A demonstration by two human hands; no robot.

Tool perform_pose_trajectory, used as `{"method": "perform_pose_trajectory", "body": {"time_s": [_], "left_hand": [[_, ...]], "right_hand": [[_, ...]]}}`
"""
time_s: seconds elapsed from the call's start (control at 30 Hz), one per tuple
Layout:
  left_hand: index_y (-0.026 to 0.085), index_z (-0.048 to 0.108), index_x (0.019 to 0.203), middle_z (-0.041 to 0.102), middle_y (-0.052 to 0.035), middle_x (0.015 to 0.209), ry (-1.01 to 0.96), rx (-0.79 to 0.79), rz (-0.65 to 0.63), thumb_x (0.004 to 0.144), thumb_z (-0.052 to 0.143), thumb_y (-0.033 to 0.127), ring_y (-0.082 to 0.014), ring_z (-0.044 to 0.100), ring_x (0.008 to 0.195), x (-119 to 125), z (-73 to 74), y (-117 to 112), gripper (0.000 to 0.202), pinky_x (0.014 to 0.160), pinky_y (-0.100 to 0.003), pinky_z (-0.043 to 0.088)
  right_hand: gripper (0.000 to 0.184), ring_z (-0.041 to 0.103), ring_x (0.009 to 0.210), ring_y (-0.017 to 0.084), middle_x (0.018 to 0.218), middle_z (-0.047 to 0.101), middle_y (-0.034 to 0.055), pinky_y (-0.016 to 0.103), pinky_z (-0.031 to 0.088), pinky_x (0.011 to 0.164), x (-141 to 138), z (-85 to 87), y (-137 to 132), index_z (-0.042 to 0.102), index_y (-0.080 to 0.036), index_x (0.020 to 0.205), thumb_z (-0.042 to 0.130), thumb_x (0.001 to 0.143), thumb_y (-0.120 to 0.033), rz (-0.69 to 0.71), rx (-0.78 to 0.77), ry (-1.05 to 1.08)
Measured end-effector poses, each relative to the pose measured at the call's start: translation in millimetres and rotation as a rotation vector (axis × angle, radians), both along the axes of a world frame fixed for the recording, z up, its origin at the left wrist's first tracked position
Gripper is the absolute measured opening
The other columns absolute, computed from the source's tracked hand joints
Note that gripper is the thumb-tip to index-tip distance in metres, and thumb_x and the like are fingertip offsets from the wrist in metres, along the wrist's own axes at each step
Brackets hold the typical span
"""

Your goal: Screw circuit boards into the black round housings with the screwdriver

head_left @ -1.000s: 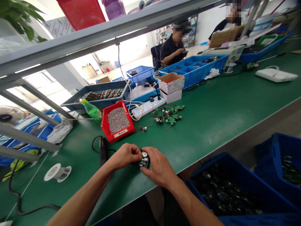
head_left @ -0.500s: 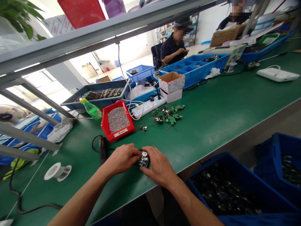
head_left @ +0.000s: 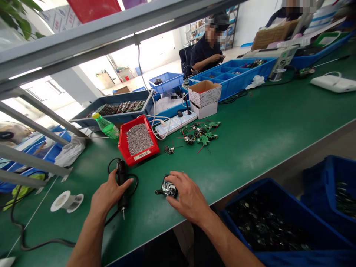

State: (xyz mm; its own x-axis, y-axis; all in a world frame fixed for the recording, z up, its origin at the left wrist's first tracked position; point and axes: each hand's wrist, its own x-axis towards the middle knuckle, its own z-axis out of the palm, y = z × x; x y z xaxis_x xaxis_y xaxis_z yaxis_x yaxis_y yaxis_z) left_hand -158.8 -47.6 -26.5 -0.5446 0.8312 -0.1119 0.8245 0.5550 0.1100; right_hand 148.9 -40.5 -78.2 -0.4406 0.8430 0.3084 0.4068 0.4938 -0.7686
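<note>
Resting on the green table [head_left: 250,141], the small black assembly [head_left: 167,189] is steadied under the right hand [head_left: 187,196] fingertips, while the left hand [head_left: 107,194] closes loosely on the electric screwdriver [head_left: 121,183] beside it, fastening not yet begun.

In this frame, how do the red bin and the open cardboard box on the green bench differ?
The red bin is low, plastic and filled with small grey metal parts, with a white label on its near wall; the open cardboard box is taller and white-patterned with brown flaps up, its contents hidden. The red bin lies nearer the left hand; the cardboard box stands farther back, behind the loose green circuit boards. Both rest on the green bench.
</note>
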Motion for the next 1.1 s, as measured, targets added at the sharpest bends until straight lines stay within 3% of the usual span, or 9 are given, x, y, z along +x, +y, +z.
{"method": "perform_pose_trajectory", "body": {"time_s": [0.07,0.13,0.27,0.37,0.47,0.63,0.73,0.87,1.1], "left_hand": [[0.013,0.040,0.144,0.069,-0.0139,0.090,-0.119,0.097,0.044,0.069,0.061,0.070,-0.0385,0.067,0.088,-3,-11.1,-1,0.097,0.076,-0.045,0.049],[0.012,0.052,0.133,0.067,-0.0097,0.084,-0.339,0.292,0.098,0.064,0.071,0.058,-0.0320,0.065,0.077,-3,-16.9,-3,0.086,0.070,-0.040,0.049],[0.015,0.062,0.107,0.060,-0.0005,0.071,-0.750,0.626,0.116,0.066,0.069,0.046,-0.0176,0.055,0.058,10,-10.0,-5,0.052,0.055,-0.029,0.045],[0.018,0.059,0.096,0.055,0.0027,0.066,-1.082,0.884,-0.034,0.070,0.069,0.034,-0.0134,0.053,0.058,36,9.2,1,0.032,0.056,-0.025,0.047],[0.017,0.058,0.091,0.058,0.0006,0.069,-1.283,1.060,-0.268,0.071,0.070,0.026,-0.0152,0.058,0.064,72,31.4,14,0.025,0.061,-0.030,0.055],[0.021,0.057,0.100,0.058,0.0021,0.068,-1.416,1.069,-0.605,0.077,0.071,0.026,-0.0135,0.058,0.053,123,44.4,32,0.028,0.054,-0.030,0.055],[0.020,0.058,0.098,0.057,0.0013,0.067,-1.470,1.048,-0.728,0.077,0.070,0.051,-0.0137,0.057,0.050,138,37.6,35,0.039,0.049,-0.029,0.051],[0.020,0.060,0.095,0.058,-0.0011,0.069,-1.530,0.989,-0.731,0.073,0.056,0.077,-0.0169,0.058,0.054,141,29.6,31,0.061,0.051,-0.032,0.051],[0.021,0.060,0.094,0.058,-0.0011,0.070,-1.566,0.972,-0.681,0.074,0.053,0.079,-0.0171,0.058,0.054,142,27.2,28,0.062,0.051,-0.032,0.051]], "right_hand": [[0.047,0.052,0.119,0.026,0.133,0.054,0.0071,0.043,0.044,0.105,0,-0.8,0,0.058,-0.027,0.119,0.072,0.076,-0.015,-0.009,0.019,-0.007],[0.041,0.052,0.119,0.026,0.133,0.054,0.0068,0.044,0.043,0.105,-1,-1.6,1,0.060,-0.028,0.115,0.071,0.077,-0.016,-0.016,0.040,-0.017],[0.033,0.053,0.117,0.026,0.133,0.054,0.0062,0.046,0.042,0.107,-2,-3.1,1,0.062,-0.028,0.110,0.069,0.080,-0.018,-0.020,0.065,-0.046],[0.034,0.054,0.116,0.026,0.133,0.054,0.0064,0.047,0.042,0.106,-4,-3.5,0,0.062,-0.029,0.112,0.069,0.080,-0.018,-0.035,0.073,-0.064],[0.034,0.054,0.115,0.027,0.134,0.053,0.0075,0.048,0.043,0.104,-6,-3.2,0,0.062,-0.029,0.112,0.067,0.081,-0.018,-0.043,0.075,-0.080],[0.034,0.053,0.116,0.028,0.134,0.052,0.0090,0.049,0.045,0.102,-9,-3.2,2,0.061,-0.028,0.111,0.069,0.079,-0.018,-0.045,0.076,-0.097],[0.035,0.053,0.116,0.028,0.134,0.053,0.0082,0.049,0.044,0.103,-9,-3.3,2,0.061,-0.028,0.109,0.072,0.077,-0.018,-0.047,0.067,-0.101],[0.034,0.053,0.113,0.027,0.132,0.054,0.0077,0.047,0.044,0.102,-8,-2.1,3,0.061,-0.027,0.109,0.071,0.078,-0.018,-0.032,0.053,-0.106],[0.033,0.052,0.114,0.027,0.132,0.054,0.0080,0.048,0.043,0.103,-9,-1.7,4,0.061,-0.026,0.109,0.071,0.078,-0.017,-0.024,0.052,-0.102]]}}
